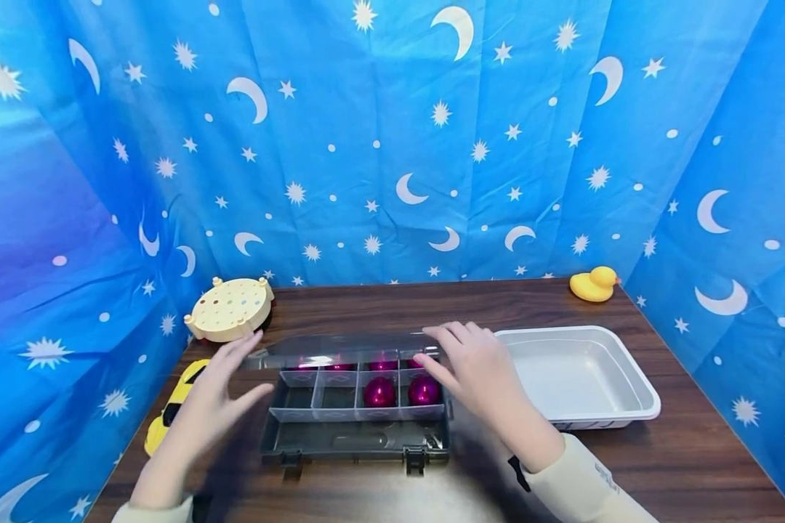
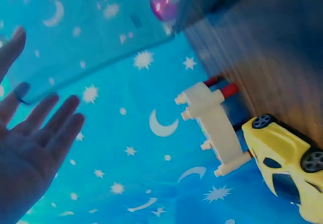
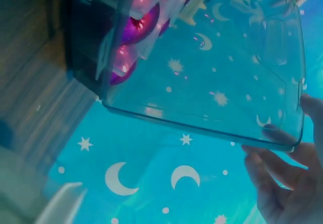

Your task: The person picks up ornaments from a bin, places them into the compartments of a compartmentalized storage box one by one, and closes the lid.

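A dark see-through compartment box [image 1: 356, 439] stands on the table with its hinged clear lid [image 1: 360, 345] raised. Shiny magenta balls [image 1: 380, 392] sit in several of its compartments; two front-left compartments show no ball. My right hand [image 1: 480, 367] holds the lid's right corner, the thumb on the edge and fingers behind the panel, as the right wrist view shows. At the lid's left corner, my left hand [image 1: 206, 399] has its fingers extended and thumb apart. In the left wrist view, one finger of the left hand [image 2: 33, 138] shows through the lid's corner.
Right of the box lies a white tray [image 1: 644, 403], with a yellow rubber duck [image 1: 593, 284] behind it. A cream round perforated stand [image 1: 231, 309] is at the back left. The yellow toy car [image 1: 163, 418] lies by the left forearm. A star-patterned blue cloth [image 1: 392, 145] surrounds the table.
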Tool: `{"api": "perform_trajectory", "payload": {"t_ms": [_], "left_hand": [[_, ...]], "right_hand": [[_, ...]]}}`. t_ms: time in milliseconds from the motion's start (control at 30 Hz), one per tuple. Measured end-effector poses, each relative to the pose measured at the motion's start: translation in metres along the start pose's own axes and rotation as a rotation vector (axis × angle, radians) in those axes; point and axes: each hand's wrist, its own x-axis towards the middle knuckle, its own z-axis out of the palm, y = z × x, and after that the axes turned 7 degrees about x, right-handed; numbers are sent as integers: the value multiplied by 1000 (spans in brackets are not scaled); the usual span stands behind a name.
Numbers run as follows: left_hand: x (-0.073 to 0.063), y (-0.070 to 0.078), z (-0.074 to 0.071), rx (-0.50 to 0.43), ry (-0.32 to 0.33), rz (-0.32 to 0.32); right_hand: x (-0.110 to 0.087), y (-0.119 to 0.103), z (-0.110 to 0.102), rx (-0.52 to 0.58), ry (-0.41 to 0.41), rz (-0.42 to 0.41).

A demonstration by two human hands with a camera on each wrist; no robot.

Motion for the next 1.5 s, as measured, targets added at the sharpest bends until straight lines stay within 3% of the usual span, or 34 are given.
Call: {"api": "perform_trajectory", "payload": {"t_ms": [167, 367, 467, 700, 900, 1067, 1333, 1500], "left_hand": [[-31, 23, 5, 100, 100, 45], [-55, 27, 18, 181, 94, 51], [-62, 24, 26, 208, 64, 48], [-74, 24, 41, 273, -45, 48], [-76, 32, 47, 288, -184, -92], [-79, 38, 51, 279, -295, -175], [-83, 37, 53, 293, -377, -166], [-82, 36, 55, 320, -357, -136]], "right_hand": [[-20, -9, 3, 35, -43, -63], [-46, -15, 13, -42, -36, -228], [-55, -15, 20, -51, -23, -273], [-78, -22, 34, 69, -141, -280], [-85, -29, 42, 39, -129, -285], [-85, -33, 42, 42, -183, -245], [-83, -35, 42, -30, -265, -264], [-82, -37, 44, -89, -246, -294]]}}
